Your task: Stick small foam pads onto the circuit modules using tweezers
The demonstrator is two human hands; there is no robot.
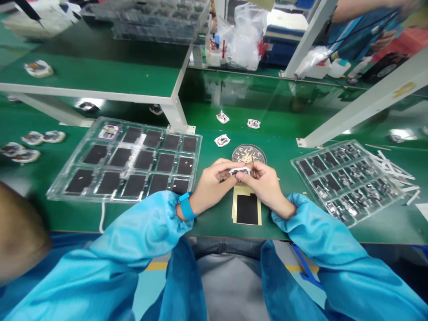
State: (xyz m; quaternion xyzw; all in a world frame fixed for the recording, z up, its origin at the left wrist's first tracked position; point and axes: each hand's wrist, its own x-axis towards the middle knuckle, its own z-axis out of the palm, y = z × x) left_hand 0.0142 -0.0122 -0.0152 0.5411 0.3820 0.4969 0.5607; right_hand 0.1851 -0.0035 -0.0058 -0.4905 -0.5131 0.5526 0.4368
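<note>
The white-rimmed part [240, 171] is held up over the green bench [210, 218], between the left hand [216, 180], its fingertips closed on one end, and the right hand [266, 183], pinching the other. From where I stand, a slip looks the likeliest trouble: the thing is small, and an uneven squeeze could tip it out. A thin dark tool [253, 162] seems caught in the right fingers too, and might scratch it if it swings inward. Its long axis runs left to right, across the person's body; which end is its front I can't tell. Just beyond is a round dish [236, 154] of pale bits, which a drop could scatter; nearer the person lies a yellow sheet [234, 211] bearing a black rectangle [247, 210].
</note>
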